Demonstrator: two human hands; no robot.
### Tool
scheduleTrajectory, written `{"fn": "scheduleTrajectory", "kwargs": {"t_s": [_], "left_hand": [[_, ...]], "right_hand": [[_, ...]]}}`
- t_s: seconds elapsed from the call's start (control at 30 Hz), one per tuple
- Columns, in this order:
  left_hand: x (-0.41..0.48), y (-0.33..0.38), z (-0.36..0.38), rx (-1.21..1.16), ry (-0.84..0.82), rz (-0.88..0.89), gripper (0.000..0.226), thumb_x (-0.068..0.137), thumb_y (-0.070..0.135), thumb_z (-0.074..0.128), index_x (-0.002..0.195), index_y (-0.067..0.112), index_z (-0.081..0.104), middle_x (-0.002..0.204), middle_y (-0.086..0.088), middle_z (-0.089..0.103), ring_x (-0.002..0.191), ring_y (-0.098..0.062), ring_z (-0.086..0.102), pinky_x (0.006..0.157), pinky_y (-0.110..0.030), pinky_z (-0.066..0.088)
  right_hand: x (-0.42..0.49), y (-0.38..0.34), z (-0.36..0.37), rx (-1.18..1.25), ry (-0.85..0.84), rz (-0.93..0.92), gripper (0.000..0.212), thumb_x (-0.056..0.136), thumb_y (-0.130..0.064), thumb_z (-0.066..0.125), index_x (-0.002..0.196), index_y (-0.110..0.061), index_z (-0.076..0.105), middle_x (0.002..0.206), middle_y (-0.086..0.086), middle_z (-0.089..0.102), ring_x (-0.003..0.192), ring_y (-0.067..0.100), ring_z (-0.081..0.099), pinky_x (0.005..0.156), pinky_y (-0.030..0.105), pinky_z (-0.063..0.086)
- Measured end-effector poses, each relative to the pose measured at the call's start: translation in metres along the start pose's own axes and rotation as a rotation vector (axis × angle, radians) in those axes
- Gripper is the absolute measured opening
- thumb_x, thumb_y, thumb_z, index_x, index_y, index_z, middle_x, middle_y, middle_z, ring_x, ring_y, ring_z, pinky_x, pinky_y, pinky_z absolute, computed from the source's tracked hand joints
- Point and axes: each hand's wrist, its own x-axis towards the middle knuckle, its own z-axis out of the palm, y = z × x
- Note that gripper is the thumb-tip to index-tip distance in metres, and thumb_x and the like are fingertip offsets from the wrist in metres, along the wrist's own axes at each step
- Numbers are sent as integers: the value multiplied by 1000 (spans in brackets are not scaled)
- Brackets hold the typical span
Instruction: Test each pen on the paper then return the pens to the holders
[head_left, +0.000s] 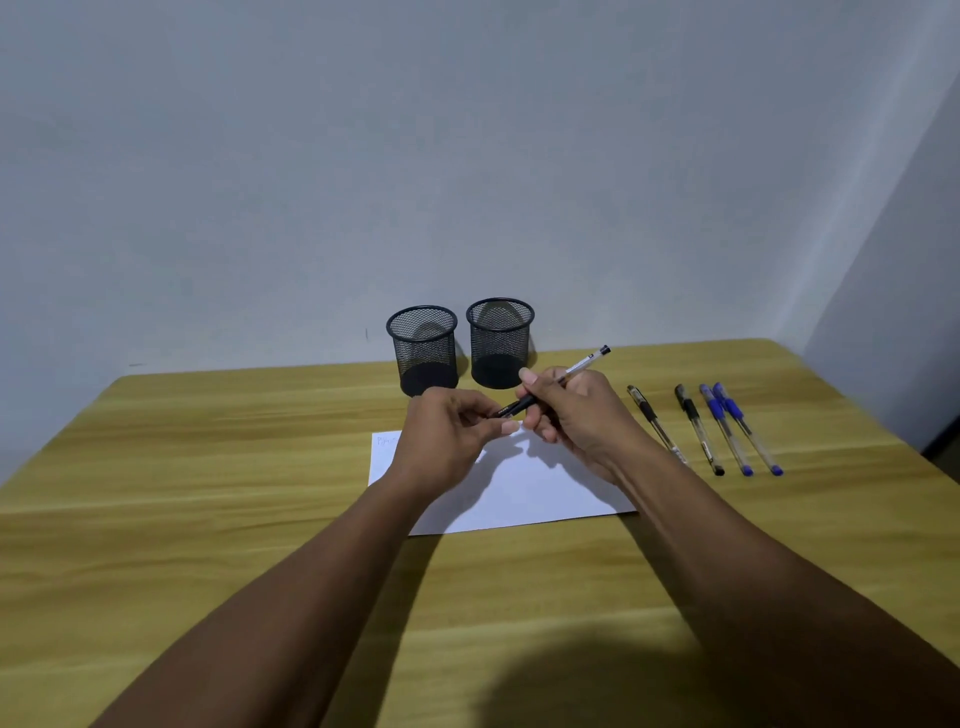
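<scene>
Both hands meet above the far edge of a white sheet of paper (519, 488) that lies on the wooden worktop (208, 467). The right hand (576, 415) is closed around a black pen (550, 387), its fingers wrapped on the clear barrel, and the pen slants up to the right with its end cap near the right holder. The left hand (452, 431) pinches the dark lower end of the same pen between thumb and fingertips; whether it grips the cap or the tip itself cannot be told. A small pale print sits on the dark part of the pen, too small to read.

Faint blue handwriting (385, 440) shows at the far left corner of the paper; the letters are too blurred to make out.

Two black mesh holders stand side by side, just apart, at the back edge of the worktop against the wall: the left holder (423, 348) and the right holder (500, 340).

To the right of the paper four pens lie in a row, roughly parallel: a black pen (655, 422) whose lower end is hidden behind the right forearm, a second black pen (698, 428), then two blue pens (724, 428) (748, 428) that touch near their caps.

The left half of the worktop and the near strip below the paper are bare wood.
</scene>
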Motion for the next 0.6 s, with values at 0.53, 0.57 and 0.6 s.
{"fn": "scheduleTrajectory", "kwargs": {"t_s": [0.53,0.57,0.6], "left_hand": [[22,4,33,218,28,82,28,82,24,82,109,20,75,96,3,77,90,-12,71,85,-36,58],[22,6,42,287,20,76,44,85,30,80,126,21,68,111,2,74,105,-15,68,93,-38,55],[21,9,51,365,-8,83,60,87,38,76,141,20,55,128,-1,68,119,-19,61,100,-38,50]], "right_hand": [[-12,-48,-89,-427,-55,38,11,92,-7,72,99,-2,80,82,14,79,65,15,62,60,26,48],[-12,-50,-98,-521,-31,23,9,90,-5,74,97,-4,80,82,13,79,66,15,64,63,28,50],[-12,-48,-106,-594,34,-11,8,89,-4,75,94,-7,80,81,11,79,67,16,66,64,29,50]]}}
